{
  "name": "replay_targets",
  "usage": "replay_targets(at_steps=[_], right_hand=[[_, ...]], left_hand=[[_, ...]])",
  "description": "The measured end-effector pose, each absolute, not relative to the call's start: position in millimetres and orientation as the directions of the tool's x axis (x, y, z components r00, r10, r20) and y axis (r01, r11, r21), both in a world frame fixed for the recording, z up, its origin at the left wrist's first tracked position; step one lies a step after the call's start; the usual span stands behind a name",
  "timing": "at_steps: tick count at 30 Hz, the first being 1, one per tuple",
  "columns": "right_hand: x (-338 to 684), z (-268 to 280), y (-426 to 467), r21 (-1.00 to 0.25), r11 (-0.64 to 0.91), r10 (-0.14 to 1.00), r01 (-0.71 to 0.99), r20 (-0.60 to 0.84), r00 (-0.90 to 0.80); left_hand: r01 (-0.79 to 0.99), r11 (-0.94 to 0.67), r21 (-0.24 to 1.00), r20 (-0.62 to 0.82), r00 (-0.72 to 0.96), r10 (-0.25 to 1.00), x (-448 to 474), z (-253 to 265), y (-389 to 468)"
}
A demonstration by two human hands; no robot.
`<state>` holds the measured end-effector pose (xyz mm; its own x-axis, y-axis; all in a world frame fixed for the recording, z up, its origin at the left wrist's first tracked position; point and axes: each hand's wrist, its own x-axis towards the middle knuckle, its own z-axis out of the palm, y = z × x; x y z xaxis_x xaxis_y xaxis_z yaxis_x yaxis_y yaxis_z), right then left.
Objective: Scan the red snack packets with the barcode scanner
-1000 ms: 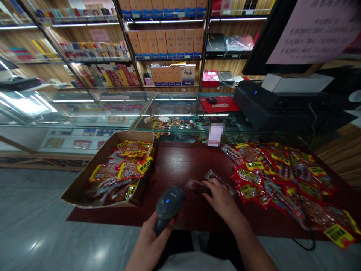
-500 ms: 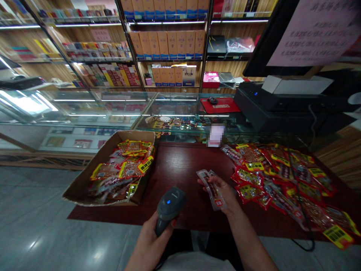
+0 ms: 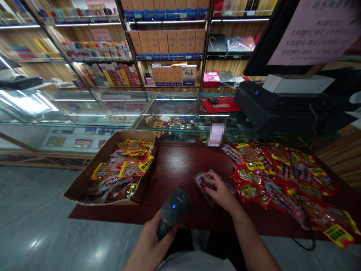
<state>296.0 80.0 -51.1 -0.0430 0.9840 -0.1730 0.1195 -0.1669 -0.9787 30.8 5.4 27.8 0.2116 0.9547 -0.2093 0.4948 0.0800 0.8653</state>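
My left hand (image 3: 149,244) grips a dark grey barcode scanner (image 3: 172,210) with a blue light, held low over the near edge of the dark red table (image 3: 177,162). My right hand (image 3: 221,192) holds a clear snack packet (image 3: 201,181) just above the table, its fingers curled over it. A pile of red and yellow snack packets (image 3: 282,177) lies spread to the right of that hand. An open cardboard box (image 3: 84,180) with more packets sits at the table's left end.
A glass display counter (image 3: 175,113) runs behind the table, with stocked shelves (image 3: 166,41) beyond it. A black printer or till (image 3: 270,101) and a monitor stand at the back right. A black cable (image 3: 306,226) crosses the packets. Grey tiled floor lies to the left.
My right hand lifted a packet off the table, turned it up, then lowered and turned it again nearer the scanner. The scanner shifted slightly right and down.
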Motion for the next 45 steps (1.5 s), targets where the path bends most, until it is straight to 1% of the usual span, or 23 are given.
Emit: replay_targets(at_steps=[4, 11, 15, 17, 20, 22, 24, 25, 27, 29, 30, 32, 33, 34, 35, 36, 37, 38, 39, 41, 43, 45], right_hand=[[302, -41, 88, -0.970, -0.088, 0.994, 0.228, -0.099, -0.037], [308, -34, 94, -0.972, -0.058, 0.989, 0.228, -0.086, -0.117], [306, -37, 93, -0.973, -0.033, 0.983, 0.229, -0.074, -0.170], [299, -40, 99, -0.982, -0.071, 0.985, 0.174, -0.096, -0.141], [272, -34, 122, -0.989, -0.150, 0.984, -0.010, -0.149, -0.096], [239, -19, 147, -0.975, -0.155, 0.979, -0.159, -0.130, -0.159], [199, 4, 173, -0.947, -0.151, 0.961, -0.284, -0.072, -0.268], [179, 16, 185, -0.934, -0.146, 0.950, -0.327, -0.040, -0.311], [147, 34, 200, -0.938, -0.113, 0.942, -0.326, 0.003, -0.336], [136, 39, 202, -0.971, 0.007, 0.946, -0.239, 0.084, -0.313], [140, 37, 197, -0.983, 0.094, 0.945, -0.155, 0.137, -0.296], [165, 22, 179, -0.963, 0.251, 0.941, 0.102, 0.217, -0.260], [185, 13, 167, -0.919, 0.283, 0.949, 0.274, 0.227, -0.219], [209, 2, 154, -0.850, 0.263, 0.964, 0.455, 0.212, -0.162], [234, -8, 142, -0.760, 0.195, 0.979, 0.619, 0.183, -0.085], [259, -18, 131, -0.656, 0.101, 0.989, 0.748, 0.150, -0.002], [283, -27, 120, -0.549, 0.001, 0.990, 0.836, 0.117, 0.076], [304, -34, 111, -0.449, -0.088, 0.987, 0.889, 0.083, 0.139], [321, -40, 103, -0.365, -0.142, 0.985, 0.920, 0.043, 0.169], [343, -49, 91, -0.262, -0.177, 0.984, 0.949, -0.031, 0.175], [350, -51, 86, -0.253, -0.145, 0.988, 0.957, -0.084, 0.128], [349, -50, 87, -0.312, -0.126, 0.988, 0.942, -0.125, 0.091]], left_hand=[[0.527, 0.043, 0.849, -0.208, 0.257, 0.944, 29, 30, 2], [0.529, 0.006, 0.848, -0.179, 0.277, 0.944, 27, 31, -1], [0.498, 0.041, 0.866, -0.200, 0.271, 0.942, 28, 27, 1], [0.480, 0.093, 0.872, -0.221, 0.217, 0.951, 27, 21, 1], [0.453, 0.161, 0.877, -0.231, 0.103, 0.967, 23, 12, 1], [0.440, 0.184, 0.879, -0.232, 0.057, 0.971, 19, 8, 0], [0.434, 0.200, 0.879, -0.238, 0.034, 0.971, 15, 9, -2], [0.431, 0.207, 0.878, -0.240, 0.024, 0.970, 14, 10, -3], [0.428, 0.211, 0.879, -0.241, 0.016, 0.970, 13, 12, -5], [0.430, 0.208, 0.879, -0.237, 0.016, 0.971, 13, 12, -5], [0.433, 0.206, 0.878, -0.237, 0.018, 0.971, 12, 12, -5], [0.439, 0.208, 0.874, -0.246, 0.031, 0.969, 12, 10, -3], [0.441, 0.209, 0.873, -0.250, 0.037, 0.968, 12, 9, -2], [0.440, 0.208, 0.873, -0.253, 0.046, 0.966, 12, 8, -1], [0.438, 0.205, 0.875, -0.255, 0.056, 0.965, 12, 8, 1], [0.437, 0.202, 0.877, -0.256, 0.068, 0.964, 12, 7, 2], [0.437, 0.197, 0.878, -0.257, 0.080, 0.963, 13, 7, 4], [0.437, 0.196, 0.878, -0.260, 0.092, 0.961, 14, 8, 5], [0.439, 0.197, 0.877, -0.267, 0.104, 0.958, 16, 8, 7], [0.444, 0.198, 0.874, -0.276, 0.119, 0.954, 20, 8, 9], [0.452, 0.190, 0.872, -0.277, 0.133, 0.952, 25, 8, 10], [0.461, 0.173, 0.870, -0.270, 0.151, 0.951, 28, 8, 9]])
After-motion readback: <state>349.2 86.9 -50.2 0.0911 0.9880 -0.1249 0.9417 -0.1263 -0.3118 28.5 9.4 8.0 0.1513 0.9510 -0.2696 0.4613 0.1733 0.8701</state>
